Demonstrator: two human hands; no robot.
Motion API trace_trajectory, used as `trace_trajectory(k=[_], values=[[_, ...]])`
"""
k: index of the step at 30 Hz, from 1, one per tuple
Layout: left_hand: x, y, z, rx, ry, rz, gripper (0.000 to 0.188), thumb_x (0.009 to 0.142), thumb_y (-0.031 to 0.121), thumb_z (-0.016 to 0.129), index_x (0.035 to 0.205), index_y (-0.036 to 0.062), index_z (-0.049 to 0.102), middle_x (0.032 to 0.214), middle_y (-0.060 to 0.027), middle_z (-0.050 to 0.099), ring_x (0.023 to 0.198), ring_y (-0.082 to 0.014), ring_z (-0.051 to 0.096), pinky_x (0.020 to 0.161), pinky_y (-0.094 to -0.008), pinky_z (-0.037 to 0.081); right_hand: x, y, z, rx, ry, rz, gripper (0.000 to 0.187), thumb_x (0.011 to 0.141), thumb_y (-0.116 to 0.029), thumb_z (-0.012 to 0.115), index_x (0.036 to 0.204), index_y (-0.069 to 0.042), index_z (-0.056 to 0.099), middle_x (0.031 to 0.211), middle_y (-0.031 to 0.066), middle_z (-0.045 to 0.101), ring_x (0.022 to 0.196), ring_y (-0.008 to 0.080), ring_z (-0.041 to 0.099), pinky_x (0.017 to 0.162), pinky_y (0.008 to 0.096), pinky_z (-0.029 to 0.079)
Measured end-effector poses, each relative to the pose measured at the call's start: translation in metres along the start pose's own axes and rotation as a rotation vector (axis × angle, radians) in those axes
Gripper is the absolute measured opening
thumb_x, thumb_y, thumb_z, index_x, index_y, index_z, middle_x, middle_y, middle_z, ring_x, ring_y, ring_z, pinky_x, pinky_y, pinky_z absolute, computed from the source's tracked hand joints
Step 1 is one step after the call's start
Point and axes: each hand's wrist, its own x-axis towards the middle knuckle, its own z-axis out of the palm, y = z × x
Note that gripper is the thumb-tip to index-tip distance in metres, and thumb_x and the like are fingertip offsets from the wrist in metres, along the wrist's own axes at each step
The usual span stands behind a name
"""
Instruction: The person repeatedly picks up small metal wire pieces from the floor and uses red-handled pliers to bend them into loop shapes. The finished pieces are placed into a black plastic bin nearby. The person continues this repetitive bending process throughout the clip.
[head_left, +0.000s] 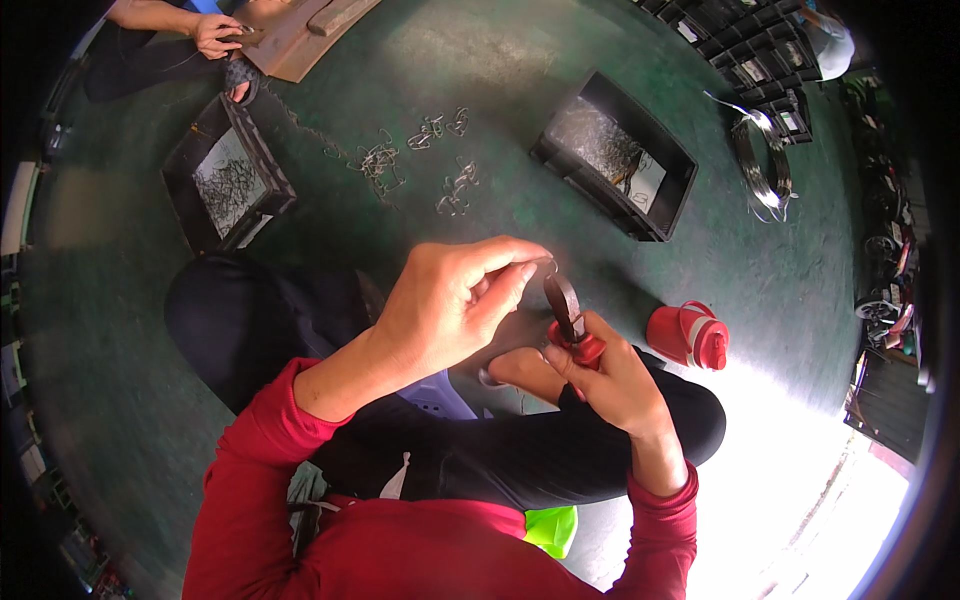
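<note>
My left hand [450, 295] pinches a small bent wire piece [554, 264] between thumb and fingertips; most of the wire is hidden by the fingers. My right hand [622, 388] is wrapped round the red handles of a pair of pliers [566, 308]. The dark jaws point up and away from me, their tip right at the wire's end. Whether the jaws grip the wire is too small to tell. Both hands are held above my crossed legs. Beyond them, loose bent wire pieces [378, 165] lie in small heaps on the green floor.
A black crate [275, 188] holding wire pieces stands at the left, another black crate [665, 215] at the far right. A red jug [676, 334] is beside my right knee. Farther right lie a wire coil [752, 170] and stacked crates [765, 65]. A co-worker's hand [213, 36] is at the far left.
</note>
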Motion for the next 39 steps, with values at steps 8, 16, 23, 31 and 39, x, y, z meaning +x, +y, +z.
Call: trace_trajectory(k=[8,16,23,31,39], values=[[-0.002,0.015,-0.005,-0.345,-0.164,-0.331,0.028,0.102,0.012,0.046,0.123,0.001,0.061,0.069,-0.007,0.062,0.055,-0.011,0.061,0.05,-0.0227,0.048,-0.001,0.001,0.002,-0.411,0.329,-0.149,0.025,0.089,-0.015,0.068,0.097,0.001,0.051,0.085,0.0208,0.062,0.082,0.0377,0.062,0.071,0.0407,0.047],[0.0,0.013,-0.004,-0.569,-0.197,-0.5,0.032,0.101,0.013,0.044,0.126,-0.0018,0.058,0.07,-0.0097,0.064,0.049,-0.0126,0.06,0.047,-0.0226,0.049,0.002,0.003,0.0,-0.761,0.604,-0.315,0.028,0.072,-0.006,0.071,0.095,-0.002,0.054,0.084,0.0141,0.06,0.083,0.0359,0.058,0.071,0.0469,0.048],[0.0,0.011,-0.004,-0.683,-0.185,-0.552,0.033,0.101,0.013,0.044,0.128,-0.0011,0.057,0.069,-0.0092,0.065,0.047,-0.0125,0.059,0.045,-0.022,0.048,0.005,0.004,-0.004,-0.982,0.696,-0.394,0.041,0.062,0.006,0.066,0.099,-0.006,0.052,0.093,0.014,0.055,0.089,0.0347,0.055,0.075,0.0451,0.045],[0.002,0.009,-0.006,-0.678,-0.248,-0.483,0.033,0.103,0.016,0.042,0.13,0.0014,0.057,0.065,-0.0054,0.062,0.047,-0.0084,0.055,0.044,-0.0207,0.044,0.002,-0.001,-0.017,-0.368,0.25,-0.198,0.023,0.084,-0.005,0.068,0.101,0.001,0.053,0.094,0.0181,0.064,0.092,0.0305,0.064,0.08,0.0352,0.047],[0.004,0.006,-0.012,-0.782,-0.376,-0.57,0.033,0.104,0.014,0.041,0.129,0.0026,0.058,0.06,-0.0013,0.055,0.044,-0.0048,0.042,0.042,-0.0208,0.035,-0.01,-0.024,-0.017,-0.14,-0.024,0.116,0.028,0.09,-0.02,0.07,0.108,-0.002,0.057,0.078,0.0036,0.056,0.074,0.0137,0.051,0.075,0.0298,0.046]])
